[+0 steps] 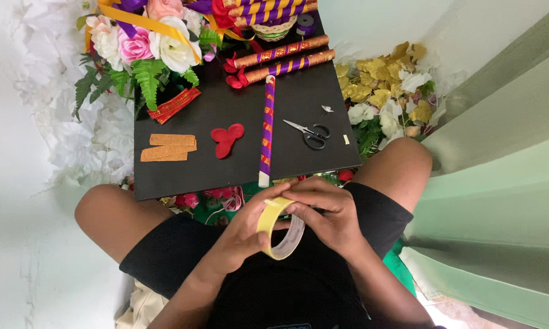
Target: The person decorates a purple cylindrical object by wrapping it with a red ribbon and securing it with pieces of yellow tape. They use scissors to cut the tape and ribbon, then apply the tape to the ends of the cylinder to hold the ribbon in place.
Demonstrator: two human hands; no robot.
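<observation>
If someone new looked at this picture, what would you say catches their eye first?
Probably the yellow tape roll at the bottom centre, held between the left hand and the right hand over the lap. Above it lies a black board with a purple-and-gold wrapped stick, scissors and red petals.

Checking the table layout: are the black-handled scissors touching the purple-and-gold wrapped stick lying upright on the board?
Apart. The head view shows bare black board between the scissors and the stick.

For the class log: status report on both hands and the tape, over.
Left hand grips tape roll. Right hand picks at its edge. Wrapped stick, scissors lie apart on black board.
</observation>
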